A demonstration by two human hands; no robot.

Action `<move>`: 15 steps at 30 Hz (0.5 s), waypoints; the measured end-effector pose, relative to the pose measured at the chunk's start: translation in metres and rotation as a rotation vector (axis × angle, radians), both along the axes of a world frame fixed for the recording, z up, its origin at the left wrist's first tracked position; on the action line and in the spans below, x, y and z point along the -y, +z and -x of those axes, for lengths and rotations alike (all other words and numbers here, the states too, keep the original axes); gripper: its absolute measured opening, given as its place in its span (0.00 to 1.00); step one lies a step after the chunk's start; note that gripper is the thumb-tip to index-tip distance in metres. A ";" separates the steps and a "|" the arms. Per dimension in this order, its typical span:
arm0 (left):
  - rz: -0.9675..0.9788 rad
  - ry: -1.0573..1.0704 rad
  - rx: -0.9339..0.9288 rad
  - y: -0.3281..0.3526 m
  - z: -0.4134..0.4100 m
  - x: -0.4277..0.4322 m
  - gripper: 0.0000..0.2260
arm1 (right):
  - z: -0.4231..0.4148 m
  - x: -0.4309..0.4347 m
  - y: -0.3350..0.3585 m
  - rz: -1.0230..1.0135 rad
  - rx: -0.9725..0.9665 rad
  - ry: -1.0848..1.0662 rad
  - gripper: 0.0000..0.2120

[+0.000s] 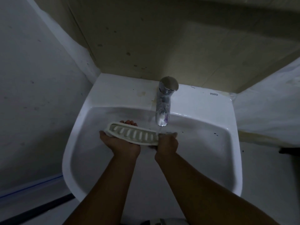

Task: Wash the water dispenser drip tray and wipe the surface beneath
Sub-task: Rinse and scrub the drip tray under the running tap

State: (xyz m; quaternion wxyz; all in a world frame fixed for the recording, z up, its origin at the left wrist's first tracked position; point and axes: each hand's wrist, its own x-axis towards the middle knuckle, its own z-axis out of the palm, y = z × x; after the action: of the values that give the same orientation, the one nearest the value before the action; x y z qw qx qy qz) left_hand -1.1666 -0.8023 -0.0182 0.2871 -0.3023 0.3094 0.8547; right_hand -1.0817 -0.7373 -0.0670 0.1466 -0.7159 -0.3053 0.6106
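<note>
A pale, curved drip tray [133, 133] with a row of oval slots is held inside a white sink [191, 101]. My left hand [120, 142] cups its left end from below, fingertips showing over the far edge. My right hand [167, 142] grips its right end. A thin stream of water runs from the chrome tap [164, 101] onto the tray's right end, just by my right hand. The tray is tilted, its slotted face turned toward me.
The sink stands in a dim corner against a stained beige wall [162, 38], with grey walls on the left [32, 78] and right. Dark specks dot the basin at the right [215, 134]. A dark strip runs along the floor at lower left [40, 207].
</note>
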 end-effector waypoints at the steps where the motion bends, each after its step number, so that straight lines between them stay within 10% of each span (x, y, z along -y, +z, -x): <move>1: 0.012 0.012 -0.018 0.000 0.003 0.001 0.27 | 0.004 0.002 0.003 0.058 -0.054 -0.111 0.21; 8: 0.017 -0.004 -0.243 0.022 0.019 -0.009 0.29 | 0.019 0.030 0.030 0.173 -0.508 -0.220 0.10; 15: 0.056 -0.103 -0.244 0.034 0.004 -0.017 0.28 | 0.009 0.022 0.017 0.250 -0.521 -0.376 0.17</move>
State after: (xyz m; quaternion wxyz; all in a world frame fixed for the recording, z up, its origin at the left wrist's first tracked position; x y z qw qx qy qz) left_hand -1.1708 -0.7853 0.0153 0.2821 -0.1876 0.3811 0.8602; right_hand -1.0911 -0.7594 -0.0497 0.2407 -0.5920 -0.0432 0.7680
